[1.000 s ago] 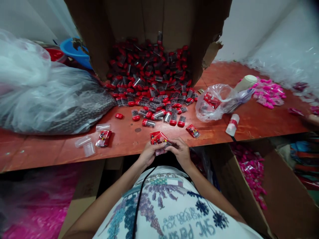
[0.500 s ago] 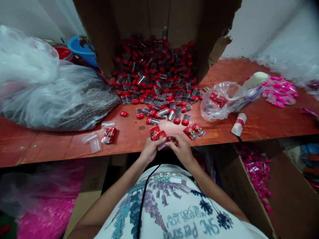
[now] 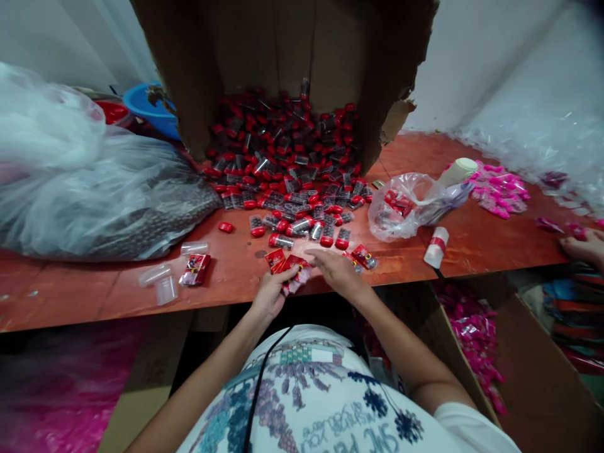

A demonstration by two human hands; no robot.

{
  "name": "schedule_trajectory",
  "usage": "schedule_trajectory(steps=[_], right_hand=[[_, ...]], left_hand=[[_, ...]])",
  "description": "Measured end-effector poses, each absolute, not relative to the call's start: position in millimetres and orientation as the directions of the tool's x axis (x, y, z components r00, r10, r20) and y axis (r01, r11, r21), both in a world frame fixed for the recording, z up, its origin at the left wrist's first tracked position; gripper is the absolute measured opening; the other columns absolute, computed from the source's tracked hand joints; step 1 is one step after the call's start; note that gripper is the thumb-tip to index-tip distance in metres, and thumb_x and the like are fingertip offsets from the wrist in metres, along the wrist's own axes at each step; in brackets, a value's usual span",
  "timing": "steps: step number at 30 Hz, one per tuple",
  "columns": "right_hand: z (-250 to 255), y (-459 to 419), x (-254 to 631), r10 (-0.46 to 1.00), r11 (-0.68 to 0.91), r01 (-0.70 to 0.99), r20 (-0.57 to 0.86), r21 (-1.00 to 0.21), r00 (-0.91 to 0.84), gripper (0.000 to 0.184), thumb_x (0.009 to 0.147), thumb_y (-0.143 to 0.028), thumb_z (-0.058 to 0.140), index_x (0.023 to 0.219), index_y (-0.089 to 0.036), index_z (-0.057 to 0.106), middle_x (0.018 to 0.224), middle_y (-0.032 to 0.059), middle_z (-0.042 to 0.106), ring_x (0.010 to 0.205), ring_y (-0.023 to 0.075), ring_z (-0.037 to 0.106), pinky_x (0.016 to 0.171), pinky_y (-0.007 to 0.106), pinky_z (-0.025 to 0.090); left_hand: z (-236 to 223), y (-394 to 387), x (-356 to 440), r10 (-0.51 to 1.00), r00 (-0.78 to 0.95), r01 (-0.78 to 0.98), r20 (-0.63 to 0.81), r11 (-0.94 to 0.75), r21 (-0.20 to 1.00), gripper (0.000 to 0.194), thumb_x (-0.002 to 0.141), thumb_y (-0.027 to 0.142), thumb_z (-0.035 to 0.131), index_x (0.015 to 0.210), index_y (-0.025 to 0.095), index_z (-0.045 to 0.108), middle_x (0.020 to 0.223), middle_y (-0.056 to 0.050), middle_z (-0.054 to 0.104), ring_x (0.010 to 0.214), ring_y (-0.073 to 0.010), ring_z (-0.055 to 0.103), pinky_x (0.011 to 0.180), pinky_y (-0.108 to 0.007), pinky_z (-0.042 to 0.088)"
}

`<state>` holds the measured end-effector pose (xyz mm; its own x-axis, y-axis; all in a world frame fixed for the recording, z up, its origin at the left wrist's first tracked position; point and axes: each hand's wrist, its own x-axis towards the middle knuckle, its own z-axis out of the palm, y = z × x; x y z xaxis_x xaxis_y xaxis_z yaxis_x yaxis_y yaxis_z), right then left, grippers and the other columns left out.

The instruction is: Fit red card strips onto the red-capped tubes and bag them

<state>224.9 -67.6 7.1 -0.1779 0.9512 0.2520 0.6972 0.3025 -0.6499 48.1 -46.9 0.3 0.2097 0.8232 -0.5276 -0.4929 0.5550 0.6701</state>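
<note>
At the front edge of the red wooden table (image 3: 70,289), my left hand (image 3: 271,290) is closed on a small stack of red printed packets (image 3: 283,264). My right hand (image 3: 336,270) reaches forward over the table with its fingers stretched out, just above the packets and close to two loose red packets (image 3: 363,257). Beyond my hands lies a spill of small clear capsules with red caps (image 3: 292,195), pouring out of a torn cardboard box (image 3: 283,56).
A big clear plastic bag (image 3: 80,182) fills the left. Empty clear capsules (image 3: 160,283) and one red packet (image 3: 194,268) lie left of my hands. A small bag (image 3: 406,204), white tube (image 3: 436,246) and pink items (image 3: 500,189) sit right. Another person's hand (image 3: 582,246) shows far right.
My right hand has let go of the stack and stretched forward over the table. My left hand keeps the packets, now fanned a little further left. A second loose packet lies at the right.
</note>
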Motion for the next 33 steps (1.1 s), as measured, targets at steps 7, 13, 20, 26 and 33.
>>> schedule_trajectory(steps=[7, 13, 20, 26, 33], right_hand=[[-0.4, -30.2, 298.1, 0.962, 0.234, 0.946, 0.196, -0.224, -0.191, 0.035, 0.084, -0.009, 0.051, 0.115, -0.021, 0.063, 0.127, 0.0130, 0.055, 0.112, 0.0278, 0.048, 0.093, 0.041, 0.039], [-13.4, -23.3, 305.7, 0.965, 0.197, 0.962, 0.212, -0.189, -0.156, 0.027, 0.086, -0.016, 0.053, 0.112, -0.015, 0.061, 0.109, 0.0126, 0.064, 0.103, 0.0260, 0.054, 0.088, 0.037, 0.040], [-13.0, -40.1, 290.9, 0.964, 0.099, 0.902, 0.264, -0.420, 0.018, 0.021, 0.091, -0.023, 0.047, 0.103, -0.019, 0.064, 0.103, 0.0100, 0.064, 0.094, 0.0233, 0.058, 0.081, 0.035, 0.042], [3.1, -66.5, 238.5, 0.959, 0.115, 0.501, 0.228, -0.858, 0.170, 0.029, 0.093, -0.038, 0.042, 0.114, -0.023, 0.056, 0.098, 0.0032, 0.066, 0.080, 0.0167, 0.062, 0.073, 0.029, 0.049], [8.8, -88.3, 186.5, 0.958, 0.189, 0.547, 0.275, -0.816, 0.079, 0.027, 0.093, -0.034, 0.045, 0.114, -0.023, 0.058, 0.106, 0.0062, 0.064, 0.092, 0.0182, 0.062, 0.081, 0.029, 0.048]], left_hand=[[-1.1, -38.6, 42.5, 0.779, 0.065, -0.578, -0.624, 0.539, 0.613, 0.019, 0.057, 0.000, 0.074, 0.070, 0.011, 0.067, 0.068, -0.004, 0.070, 0.059, -0.0144, 0.065, 0.059, -0.025, 0.056], [1.5, -34.6, 43.1, 0.737, 0.049, -0.643, -0.674, 0.540, 0.543, 0.013, 0.064, -0.001, 0.069, 0.066, 0.011, 0.063, 0.059, -0.002, 0.065, 0.052, -0.0120, 0.061, 0.054, -0.024, 0.054], [7.9, -30.0, 43.3, 0.718, 0.099, -0.659, -0.689, 0.566, 0.496, 0.013, 0.067, -0.002, 0.068, 0.070, 0.010, 0.064, 0.066, -0.004, 0.067, 0.056, -0.0125, 0.063, 0.057, -0.024, 0.055], [10.1, -29.3, 48.3, 0.721, 0.092, -0.694, -0.687, 0.541, 0.476, 0.013, 0.071, -0.004, 0.062, 0.074, 0.008, 0.066, 0.068, -0.006, 0.068, 0.058, -0.0126, 0.064, 0.056, -0.022, 0.055], [2.9, -31.1, 51.6, 0.788, 0.061, -0.656, -0.613, 0.495, 0.570, 0.011, 0.066, -0.002, 0.067, 0.073, 0.008, 0.066, 0.069, -0.007, 0.070, 0.059, -0.0148, 0.065, 0.059, -0.026, 0.056]])
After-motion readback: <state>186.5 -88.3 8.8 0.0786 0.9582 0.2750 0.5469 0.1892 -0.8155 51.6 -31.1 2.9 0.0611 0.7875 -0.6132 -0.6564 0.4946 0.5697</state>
